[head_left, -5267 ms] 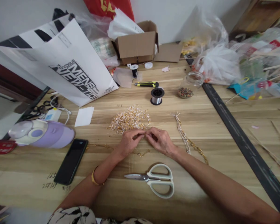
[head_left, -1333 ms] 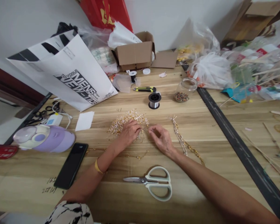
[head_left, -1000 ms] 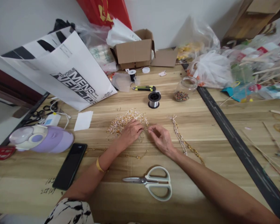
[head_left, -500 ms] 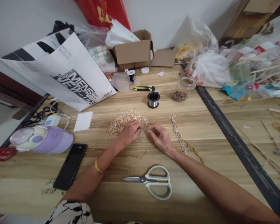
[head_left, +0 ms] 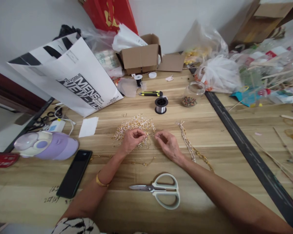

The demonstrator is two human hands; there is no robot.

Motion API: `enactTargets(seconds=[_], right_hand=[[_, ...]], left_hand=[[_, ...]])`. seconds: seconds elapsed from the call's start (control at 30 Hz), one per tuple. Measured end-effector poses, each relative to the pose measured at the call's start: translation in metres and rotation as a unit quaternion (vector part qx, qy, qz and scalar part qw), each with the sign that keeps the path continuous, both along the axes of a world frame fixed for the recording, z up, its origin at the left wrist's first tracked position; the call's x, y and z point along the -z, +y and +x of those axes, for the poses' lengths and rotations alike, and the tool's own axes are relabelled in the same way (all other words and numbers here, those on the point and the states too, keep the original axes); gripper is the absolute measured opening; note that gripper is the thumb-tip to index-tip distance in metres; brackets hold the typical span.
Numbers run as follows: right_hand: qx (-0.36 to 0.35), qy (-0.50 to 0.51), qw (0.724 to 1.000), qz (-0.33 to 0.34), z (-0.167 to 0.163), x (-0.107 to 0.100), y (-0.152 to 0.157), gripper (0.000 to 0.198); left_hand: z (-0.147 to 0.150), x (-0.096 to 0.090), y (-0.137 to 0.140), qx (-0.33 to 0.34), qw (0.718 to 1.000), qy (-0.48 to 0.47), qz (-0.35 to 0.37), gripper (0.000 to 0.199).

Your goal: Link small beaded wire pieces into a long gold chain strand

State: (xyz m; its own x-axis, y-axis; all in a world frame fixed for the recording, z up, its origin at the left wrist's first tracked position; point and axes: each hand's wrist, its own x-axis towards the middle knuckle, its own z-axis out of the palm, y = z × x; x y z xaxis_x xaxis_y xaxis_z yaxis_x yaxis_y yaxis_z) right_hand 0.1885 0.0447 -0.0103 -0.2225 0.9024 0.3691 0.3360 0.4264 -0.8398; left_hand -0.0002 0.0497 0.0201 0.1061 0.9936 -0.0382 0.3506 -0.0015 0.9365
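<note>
Left hand [head_left: 132,140] and right hand [head_left: 168,143] face each other over the desk [head_left: 217,136] in the head view, with a narrow gap between their fingertips. On each, the thumb and forefinger are drawn close together in a pinch; whether the tips quite meet, or have hold of something fine (a wire would barely show at this size), I cannot tell.

The pile of gold and silver bits [head_left: 136,122] lies just behind and beneath the left hand, spreading a little beyond it on both sides. A short gold chain [head_left: 144,163] lies on the wood between the hands and the scissors [head_left: 150,188], which rest with their blades pointing left. To the right of the right hand, a silver strand [head_left: 188,143] and a longer gold chain [head_left: 203,158] lie together, joined or bunched at the far end.

Judged by what is laid out, the work looks well short of complete: those lengths to the right appear made up, the short one looks partial, and the pile remains large and loose. The spool of wire [head_left: 160,110] stands behind the pile, apart from both hands, while the jar of beads [head_left: 189,101] sits farther to the right.
</note>
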Motion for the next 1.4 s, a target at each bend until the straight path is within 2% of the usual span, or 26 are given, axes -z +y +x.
enactTargets(seconds=[0.1,0.3,0.47,0.73,1.17,1.4], right_hand=[[-0.002,0.000,1.000,0.000,0.0000,0.0002,0.0000,0.009],[-0.002,0.000,1.000,-0.007,-0.0004,0.0002,-0.0001,0.010],[-0.004,0.001,1.000,-0.010,-0.0010,-0.0015,-0.0006,0.009],[-0.006,0.001,1.000,-0.012,-0.0012,-0.0020,-0.0008,0.009],[-0.012,0.007,1.000,-0.008,-0.0014,-0.0009,-0.0008,0.009],[-0.013,0.002,1.000,-0.010,-0.0016,-0.0017,-0.0009,0.009]], left_hand=[[-0.0010,0.0030,0.0000,-0.017,0.999,-0.029,-0.011,0.016],[-0.0003,0.0060,-0.0008,-0.050,0.997,-0.054,0.015,0.018],[0.0019,0.0057,-0.0035,-0.065,0.993,-0.102,0.000,0.020],[0.0037,0.0002,-0.0075,-0.075,0.988,-0.132,-0.027,0.021],[0.0016,0.0073,-0.0066,-0.064,0.981,-0.174,-0.047,0.029],[0.0028,0.0067,-0.0078,-0.064,0.984,-0.157,-0.048,0.029]])
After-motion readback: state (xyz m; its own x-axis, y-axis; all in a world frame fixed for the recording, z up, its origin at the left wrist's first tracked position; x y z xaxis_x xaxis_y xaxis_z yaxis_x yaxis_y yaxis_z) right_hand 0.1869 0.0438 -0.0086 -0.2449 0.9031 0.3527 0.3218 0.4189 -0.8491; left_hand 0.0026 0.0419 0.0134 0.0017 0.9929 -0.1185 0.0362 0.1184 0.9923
